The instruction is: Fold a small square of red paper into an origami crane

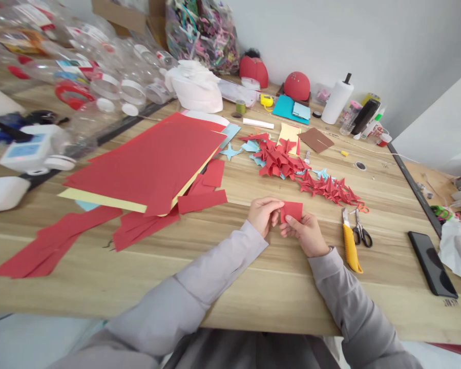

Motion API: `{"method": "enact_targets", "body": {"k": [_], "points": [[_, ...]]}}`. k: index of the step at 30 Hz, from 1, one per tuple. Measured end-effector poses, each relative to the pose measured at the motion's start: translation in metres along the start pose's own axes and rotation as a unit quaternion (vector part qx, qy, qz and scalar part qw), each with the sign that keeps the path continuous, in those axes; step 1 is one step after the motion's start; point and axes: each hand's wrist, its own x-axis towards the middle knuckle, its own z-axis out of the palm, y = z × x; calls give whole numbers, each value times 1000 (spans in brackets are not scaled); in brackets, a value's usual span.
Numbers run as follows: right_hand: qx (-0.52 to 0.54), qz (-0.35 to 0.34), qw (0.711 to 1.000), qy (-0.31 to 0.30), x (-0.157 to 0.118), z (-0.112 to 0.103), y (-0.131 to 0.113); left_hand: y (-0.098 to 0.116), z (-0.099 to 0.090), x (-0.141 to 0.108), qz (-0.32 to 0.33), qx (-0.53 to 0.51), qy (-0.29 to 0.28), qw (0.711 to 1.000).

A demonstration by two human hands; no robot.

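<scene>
Red paper rectangle (292,211) pinched between two bare hands

Head view, looking forward and down across a wooden tabletop (230,292). Chief risk: slippage. Small, thin paper, pinched only near its edges, so too light a hold could let it twist or drop, and too hard a pinch could crease or crumple it. Any fold pressed with the edges out of line would likely come out skewed. Second risk: a yellow utility knife (350,246) just beside the right hand (306,234), next to black-handled scissors (361,230). A careless sideways move of the wrist could knock either one. Whether any blade stands exposed: too small to tell. Third risk: a long trail of folded red paper pieces (328,189), mixed with pale blue paper shapes (318,174), close ahead of the hands and within reach of a stray knuckle or a grey sleeve (223,261).

Grip: closed on both sides, neither hand open. Left hand (262,215) curled, with its fingertips at the rectangle's left edge, the contact partly hidden. Right hand's thumb and forefinger pinching the lower edge. Rectangle held between the hands, nearer the right, raised just above the tabletop.

Farther left, a stack of red sheets (142,166) on pale yellow paper (103,200), with loose red paper strips (54,243) near the tabletop's front edge.
</scene>
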Motion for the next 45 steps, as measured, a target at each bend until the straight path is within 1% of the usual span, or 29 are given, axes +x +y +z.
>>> {"method": "enact_targets", "body": {"k": [2, 6, 10, 12, 15, 17, 20, 22, 26, 29, 32, 35, 41, 45], "points": [[1, 1, 1000, 1, 0, 0, 0, 0, 0, 0, -2, -4, -1, 1000], [12, -5, 1000, 1, 1, 1, 1, 0, 1, 0, -31, 7, -4, 999], [14, -16, 1000, 12, 1, 2, 1, -3, -1, 0, -37, 37, -31, 998], [13, -17, 1000, 15, 2, 2, 1, -5, -1, 1, -39, 50, -36, 997], [9, -27, 999, 31, 2, 1, 1, -7, -2, 3, -40, 19, -33, 998], [-19, -61, 996, 64, 3, 0, 0, -6, -2, 3, -48, -11, -30, 998], [-107, -144, 976, 127, 3, -2, 0, -4, -2, 3, -58, -13, -21, 998], [-163, -179, 958, 153, 3, -4, 0, -4, -2, 3, -59, 9, -24, 998], [-211, -183, 943, 182, 4, -9, 4, -4, -1, 2, -62, 37, -40, 997], [-225, -209, 930, 201, 4, -11, 6, -5, -1, 2, -58, 52, -36, 996], [-232, -247, 922, 188, 3, -10, 5, -5, -1, 3, -46, 62, -33, 996], [-234, -263, 922, 160, 2, -9, 3, -6, -2, 3, -36, 66, -31, 997], [-254, -279, 915, 143, 2, -9, 3, -4, -4, 4, -48, 55, -45, 996], [-265, -269, 916, 132, 2, -9, 6, -3, -3, 4, -48, 68, -50, 995]]}}
